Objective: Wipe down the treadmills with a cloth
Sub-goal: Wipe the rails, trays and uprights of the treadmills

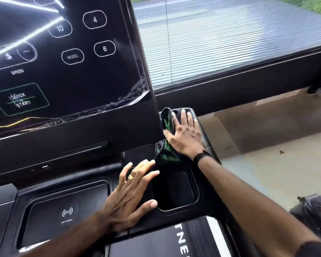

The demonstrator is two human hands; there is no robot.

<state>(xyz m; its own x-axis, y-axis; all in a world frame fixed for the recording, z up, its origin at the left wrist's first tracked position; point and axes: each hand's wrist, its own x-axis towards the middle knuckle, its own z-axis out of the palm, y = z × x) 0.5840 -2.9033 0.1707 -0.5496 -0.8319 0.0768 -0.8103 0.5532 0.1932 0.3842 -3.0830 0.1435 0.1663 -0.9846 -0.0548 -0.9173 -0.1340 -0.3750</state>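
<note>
Cloth [168,125] lying on treadmill [178,199] side tray, right hand [185,135] pressing it flat, fingers spread. Left hand [130,197] resting spread beside cup hole. Screen [63,58] edge looking dirty; lots left.

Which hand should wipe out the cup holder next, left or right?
Right. The right hand already presses the cloth flat on the console ledge just beyond the cup holder, so it can likely drag it straight in. The left hand rests bare on the console beside it.
</note>
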